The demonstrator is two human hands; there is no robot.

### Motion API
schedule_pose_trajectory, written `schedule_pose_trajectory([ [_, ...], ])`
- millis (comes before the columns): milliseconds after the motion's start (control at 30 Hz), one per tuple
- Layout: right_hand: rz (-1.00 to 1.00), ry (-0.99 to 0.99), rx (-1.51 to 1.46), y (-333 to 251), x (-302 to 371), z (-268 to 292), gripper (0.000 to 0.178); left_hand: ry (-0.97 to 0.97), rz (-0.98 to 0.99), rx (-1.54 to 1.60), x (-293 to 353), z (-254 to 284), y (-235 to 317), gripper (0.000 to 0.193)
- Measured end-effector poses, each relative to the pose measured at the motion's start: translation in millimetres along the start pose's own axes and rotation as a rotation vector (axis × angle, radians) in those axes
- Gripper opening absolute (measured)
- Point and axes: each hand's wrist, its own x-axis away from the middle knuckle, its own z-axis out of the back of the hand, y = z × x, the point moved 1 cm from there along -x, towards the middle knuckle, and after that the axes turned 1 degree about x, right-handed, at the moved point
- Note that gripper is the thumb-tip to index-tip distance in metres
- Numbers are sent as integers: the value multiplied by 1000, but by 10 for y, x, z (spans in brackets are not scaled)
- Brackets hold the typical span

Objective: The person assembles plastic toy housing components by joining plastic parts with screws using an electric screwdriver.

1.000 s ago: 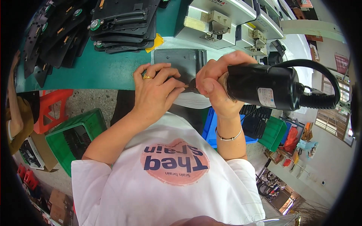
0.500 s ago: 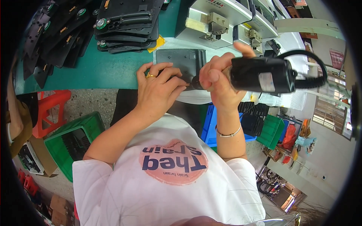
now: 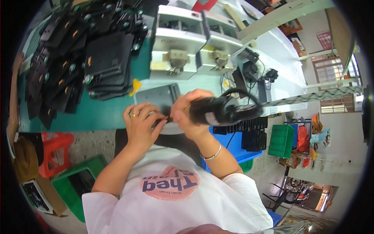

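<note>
A flat black plastic panel (image 3: 157,95) lies on the worktable in front of me. My right hand (image 3: 189,117) is wrapped round a black corded electric screwdriver (image 3: 212,111), tilted with its working end toward the panel's near edge. My left hand (image 3: 142,126), with a ring on one finger, rests at the panel's near left side. Its thumb and forefinger pinch close to the screwdriver's tip; whatever they hold is too small to make out. The tip itself is mostly hidden by my fingers.
Stacked black panels (image 3: 107,54) and a heap of similar ones (image 3: 58,74) fill the table's left. Two white box-shaped machines (image 3: 175,43) stand behind the panel, a yellow scrap (image 3: 135,86) beside it. A blue crate (image 3: 224,150) sits below right; another person's arm (image 3: 14,89) shows far left.
My view has turned, so the scene sits lower and more of the table's far side shows. The screwdriver stays in my right hand, and both hands remain at the panel's near edge.
</note>
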Motion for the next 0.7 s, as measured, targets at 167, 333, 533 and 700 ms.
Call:
schedule_pose_trajectory([
  [167, 41, 42, -222, -163, -105, 177, 46, -5, 5, -24, 12, 19, 44, 14],
  [333, 294, 297, -180, -525, -705, 756, 38, -5, -2, -49, -32, 8, 61, 14],
  [533, 460, 460, 115, -523, -1055, 1030, 40, -17, -33, -90, -61, 0, 49, 17],
  [700, 439, 427, 208, -356, -1098, 1112, 36, -24, -28, -90, -72, 13, 72, 17],
])
